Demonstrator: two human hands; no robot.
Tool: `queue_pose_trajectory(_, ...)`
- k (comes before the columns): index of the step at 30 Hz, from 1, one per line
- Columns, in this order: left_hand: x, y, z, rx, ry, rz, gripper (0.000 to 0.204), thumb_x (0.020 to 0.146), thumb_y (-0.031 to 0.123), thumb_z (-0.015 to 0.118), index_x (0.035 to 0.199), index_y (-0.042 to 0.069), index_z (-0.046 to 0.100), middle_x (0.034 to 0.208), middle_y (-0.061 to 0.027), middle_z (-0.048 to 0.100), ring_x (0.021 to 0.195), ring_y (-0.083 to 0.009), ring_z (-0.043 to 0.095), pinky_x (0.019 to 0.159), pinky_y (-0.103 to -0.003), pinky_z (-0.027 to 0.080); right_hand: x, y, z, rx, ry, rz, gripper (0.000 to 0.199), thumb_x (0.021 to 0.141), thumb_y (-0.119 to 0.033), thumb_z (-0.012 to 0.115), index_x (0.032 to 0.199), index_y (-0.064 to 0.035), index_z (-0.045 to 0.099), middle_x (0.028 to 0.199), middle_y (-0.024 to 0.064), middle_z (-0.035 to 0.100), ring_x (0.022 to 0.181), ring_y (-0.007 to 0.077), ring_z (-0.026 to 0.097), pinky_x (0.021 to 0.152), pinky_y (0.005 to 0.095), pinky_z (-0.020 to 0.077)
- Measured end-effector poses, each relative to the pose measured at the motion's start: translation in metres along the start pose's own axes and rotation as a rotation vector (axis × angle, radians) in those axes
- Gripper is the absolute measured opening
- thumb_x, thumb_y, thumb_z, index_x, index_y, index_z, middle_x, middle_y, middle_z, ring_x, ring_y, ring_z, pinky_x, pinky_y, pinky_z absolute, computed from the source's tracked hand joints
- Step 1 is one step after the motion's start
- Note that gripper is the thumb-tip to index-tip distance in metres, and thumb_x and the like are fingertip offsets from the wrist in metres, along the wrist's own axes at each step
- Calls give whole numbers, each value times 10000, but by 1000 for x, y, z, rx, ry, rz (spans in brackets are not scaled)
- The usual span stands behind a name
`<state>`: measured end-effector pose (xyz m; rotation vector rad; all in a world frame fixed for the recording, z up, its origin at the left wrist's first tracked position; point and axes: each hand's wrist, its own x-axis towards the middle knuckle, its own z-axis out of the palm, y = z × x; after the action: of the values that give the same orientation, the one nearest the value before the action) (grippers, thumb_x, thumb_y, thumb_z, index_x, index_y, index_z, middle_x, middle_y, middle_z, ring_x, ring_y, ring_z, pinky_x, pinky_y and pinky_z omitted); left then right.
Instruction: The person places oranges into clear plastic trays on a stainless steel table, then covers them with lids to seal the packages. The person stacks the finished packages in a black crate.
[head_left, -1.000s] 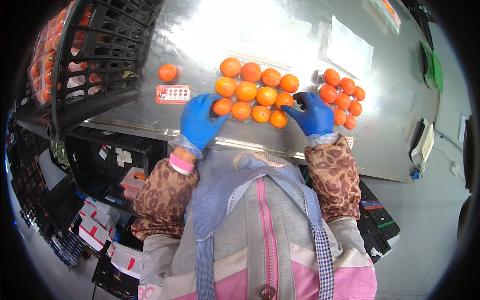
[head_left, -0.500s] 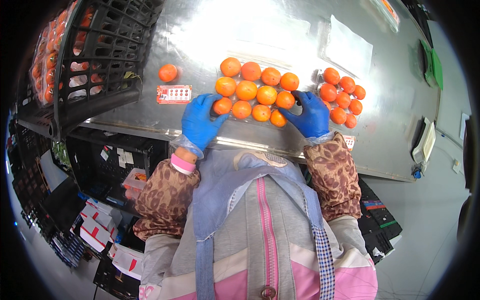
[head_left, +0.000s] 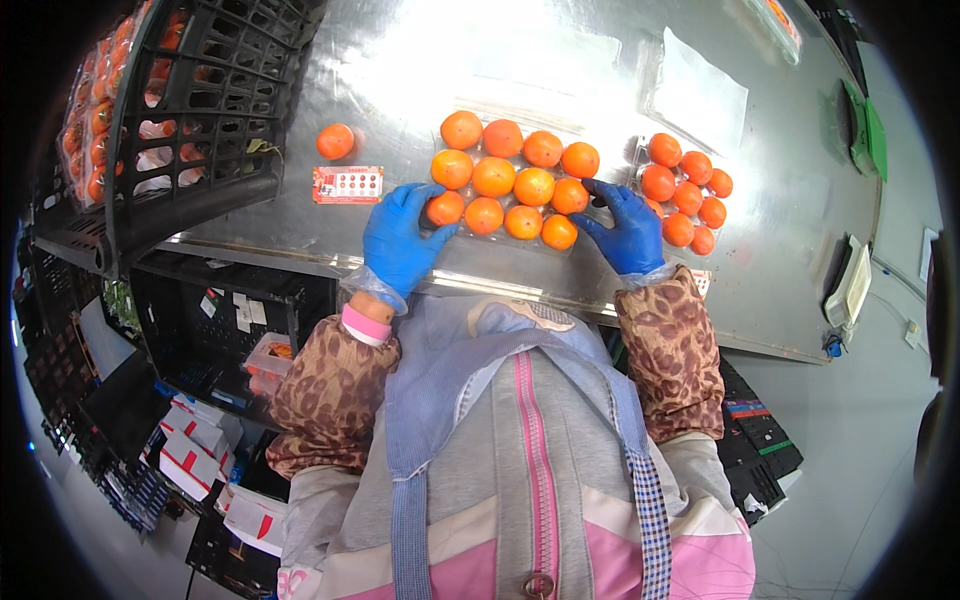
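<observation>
Rows of orange persimmons (head_left: 493, 177) sit in a clear plastic tray on the metal table in front of me. At the tray's near left corner, my left hand (head_left: 402, 240), in a blue glove, has its thumb and fingers curled round a persimmon (head_left: 445, 208). My right hand (head_left: 628, 232), also blue-gloved, closes its thumb and fingers on another persimmon (head_left: 570, 196) at the tray's right end. Beside that thumb lies the near right corner persimmon (head_left: 558, 232). Both of these fruits rest in the tray.
A second tray of smaller persimmons (head_left: 687, 199) stands to the right. At left are a loose persimmon (head_left: 335, 141), a printed card (head_left: 347, 185) and a black crate (head_left: 200, 120). White sheets (head_left: 699, 85) lie farther back. Below the table's left side is another black crate (head_left: 235, 300).
My right hand has shifted slightly to the right, its thumb easing off the near right corner persimmon. My left hand stays almost in place. The fruits have hardly moved.
</observation>
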<state>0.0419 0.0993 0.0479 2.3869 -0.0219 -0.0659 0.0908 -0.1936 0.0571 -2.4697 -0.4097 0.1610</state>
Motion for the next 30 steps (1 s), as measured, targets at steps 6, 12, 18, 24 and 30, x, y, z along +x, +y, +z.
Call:
queue_pose_trajectory(6, -1, -2, -2, -171, -5, -91, 379, 747, 187, 754, 1074, 68, 604, 1029, -90, 610, 940, -233, 598, 843, -339, 477, -1, -4, -1, -23, 45, 0, 417, 727, -183, 779, 1111, -93, 644, 895, 80, 663, 790, 194, 652, 706, 305, 519)
queue_pose_trajectory(12, 12, -15, 0, -459, 118, -330, 347, 803, 164, 726, 1104, 42, 605, 1038, -53, 613, 923, -145, 583, 827, -286, 476, -10, 2, 2, 131, 135, 132, 292, 841, -122, 684, 1123, -65, 635, 986, 94, 677, 827, 158, 662, 734, 287, 524)
queue_pose_trajectory(18, 37, -15, 15, -552, 39, -435, 451, 826, 261, 710, 1180, 21, 567, 1066, -77, 615, 922, -133, 577, 819, -269, 479, -16, 5, 15, 204, 107, 431, 365, 928, -109, 555, 1285, -53, 505, 1084, 106, 662, 915, 159, 648, 794, 292, 517)
queue_pose_trajectory(24, 41, -14, 13, -510, -69, -498, 528, 798, 357, 724, 1161, 5, 570, 1007, -88, 631, 904, -147, 595, 791, -278, 495, -17, 1, 23, 271, -12, 470, 380, 956, -132, 504, 1327, -59, 465, 1112, 134, 645, 964, 165, 632, 811, 294, 509)
queue_pose_trajectory(30, 31, -15, 11, -661, -99, -521, 569, 766, 336, 760, 1173, -6, 556, 1014, -84, 625, 900, -147, 589, 792, -279, 497, -16, 4, 23, 281, 0, 494, 368, 957, -129, 506, 1318, -58, 480, 1140, 135, 634, 988, 183, 626, 837, 315, 501)
